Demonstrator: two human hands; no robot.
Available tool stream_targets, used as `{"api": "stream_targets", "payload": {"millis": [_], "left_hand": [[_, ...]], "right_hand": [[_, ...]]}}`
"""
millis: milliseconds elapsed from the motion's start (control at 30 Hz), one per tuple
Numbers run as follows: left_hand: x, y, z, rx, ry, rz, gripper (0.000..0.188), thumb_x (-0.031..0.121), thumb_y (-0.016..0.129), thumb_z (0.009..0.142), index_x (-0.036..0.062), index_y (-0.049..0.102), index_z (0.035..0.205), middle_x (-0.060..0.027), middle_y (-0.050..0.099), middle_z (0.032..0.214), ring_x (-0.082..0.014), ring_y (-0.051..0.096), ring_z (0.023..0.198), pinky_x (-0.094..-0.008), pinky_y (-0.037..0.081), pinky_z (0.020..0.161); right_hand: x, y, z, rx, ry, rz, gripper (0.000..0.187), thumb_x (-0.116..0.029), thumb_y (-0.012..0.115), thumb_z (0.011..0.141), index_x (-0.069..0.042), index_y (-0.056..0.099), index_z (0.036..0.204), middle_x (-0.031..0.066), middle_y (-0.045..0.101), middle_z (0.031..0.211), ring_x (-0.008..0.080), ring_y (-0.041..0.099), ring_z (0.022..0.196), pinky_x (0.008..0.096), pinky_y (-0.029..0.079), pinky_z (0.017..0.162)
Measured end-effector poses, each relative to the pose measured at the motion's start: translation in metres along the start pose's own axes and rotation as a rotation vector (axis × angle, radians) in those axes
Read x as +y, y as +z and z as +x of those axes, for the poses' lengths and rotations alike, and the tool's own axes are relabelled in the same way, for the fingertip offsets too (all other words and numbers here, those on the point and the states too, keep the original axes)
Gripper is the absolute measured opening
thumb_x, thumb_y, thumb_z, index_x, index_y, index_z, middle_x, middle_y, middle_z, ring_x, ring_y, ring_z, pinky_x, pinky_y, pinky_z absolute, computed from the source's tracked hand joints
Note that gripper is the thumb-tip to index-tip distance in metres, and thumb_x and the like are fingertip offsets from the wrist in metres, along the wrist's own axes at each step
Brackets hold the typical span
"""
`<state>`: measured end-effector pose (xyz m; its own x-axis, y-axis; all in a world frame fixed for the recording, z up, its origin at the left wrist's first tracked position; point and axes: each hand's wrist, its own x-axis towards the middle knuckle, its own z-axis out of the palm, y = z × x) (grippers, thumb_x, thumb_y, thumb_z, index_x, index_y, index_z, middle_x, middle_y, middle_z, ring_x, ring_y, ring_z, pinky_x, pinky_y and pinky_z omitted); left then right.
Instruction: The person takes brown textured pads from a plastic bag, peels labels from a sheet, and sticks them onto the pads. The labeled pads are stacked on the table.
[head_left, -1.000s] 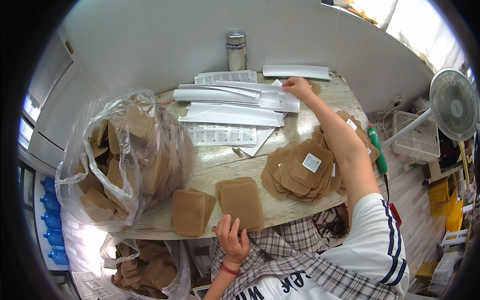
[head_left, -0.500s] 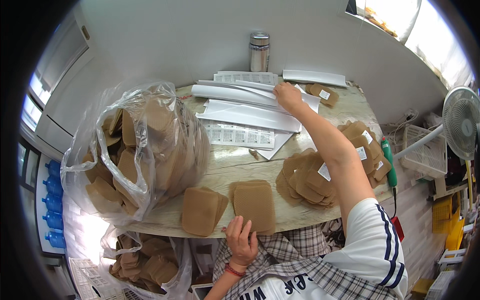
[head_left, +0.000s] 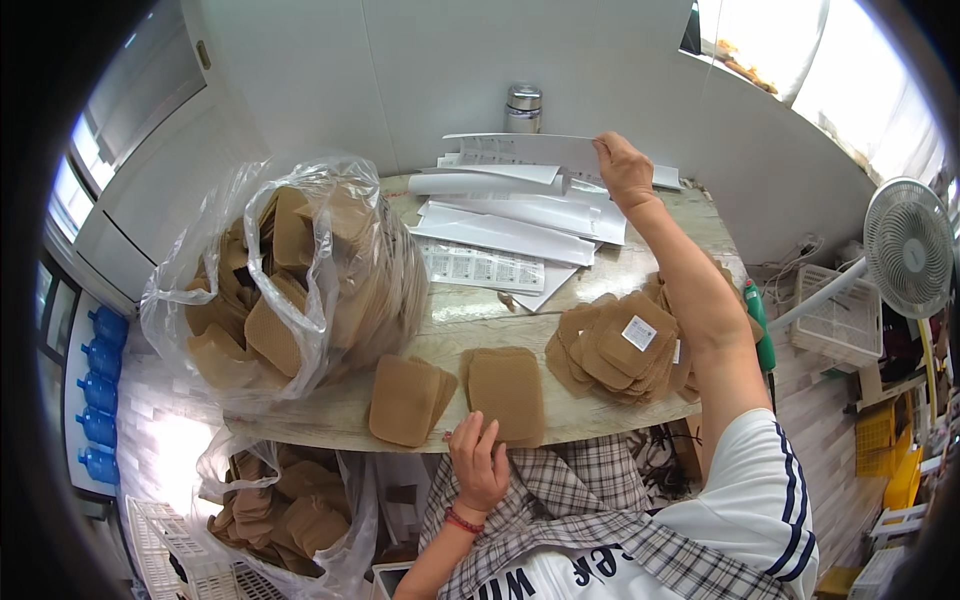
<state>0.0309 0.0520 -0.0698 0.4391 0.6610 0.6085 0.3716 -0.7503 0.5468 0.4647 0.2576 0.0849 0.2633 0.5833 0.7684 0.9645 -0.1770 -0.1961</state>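
Note:
My right hand (head_left: pixel 626 172) reaches to the far side of the table and pinches the right end of a label sheet (head_left: pixel 540 149), which is raised above other curled white sheets (head_left: pixel 510 213). My left hand (head_left: pixel 478 463) rests at the near table edge with its fingers apart, fingertips at the lower edge of a stack of brown rounded-corner pads (head_left: pixel 505 393). Left of it lies a second small stack of pads (head_left: pixel 403 402). To the right, under my right forearm, sits a heap of pads (head_left: pixel 622 350), some carrying a white label (head_left: pixel 639 333).
A large clear plastic bag (head_left: pixel 330 270) full of brown pads stands on the table's left, and another bag (head_left: pixel 290 510) of pads sits below. A steel flask (head_left: pixel 523 108) stands at the back. On the right are a green tool (head_left: pixel 758 325) and a white fan (head_left: pixel 908 248).
My right hand has lifted a label sheet up and away from the pile, moving farther back and slightly right. My left hand stays by the pad stack. The head view has shifted slightly.

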Motion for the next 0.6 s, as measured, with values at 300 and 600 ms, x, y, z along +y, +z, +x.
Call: {"api": "stream_targets", "payload": {"millis": [300, 600], "left_hand": [[0.007, -0.007, -0.004, 0.044, 0.056, 0.039, 0.039, 0.010, 0.060, 0.094, 0.0020, 0.055, 0.132, -0.0171, 0.049, 0.141, -0.0341, 0.046, 0.130, -0.0462, 0.037, 0.109], [0.032, -0.086, 0.027, 0.340, -0.264, -0.332, 0.006, 0.006, 0.061, 0.093, 0.0007, 0.060, 0.096, -0.0173, 0.050, 0.140, -0.0331, 0.045, 0.132, -0.0432, 0.035, 0.109]], "right_hand": [[-0.008, -0.143, 0.000, 0.015, 0.126, -0.016, 0.019, -0.028, 0.060, 0.096, -0.011, 0.068, 0.097, 0.0120, 0.071, 0.085, 0.0331, 0.068, 0.083, 0.0407, 0.054, 0.074], [-0.066, -0.280, -0.087, -0.191, 0.333, 0.342, 0.015, -0.019, 0.063, 0.095, -0.005, 0.067, 0.097, 0.0065, 0.061, 0.067, 0.0132, 0.053, 0.061, 0.0291, 0.045, 0.059]]}}
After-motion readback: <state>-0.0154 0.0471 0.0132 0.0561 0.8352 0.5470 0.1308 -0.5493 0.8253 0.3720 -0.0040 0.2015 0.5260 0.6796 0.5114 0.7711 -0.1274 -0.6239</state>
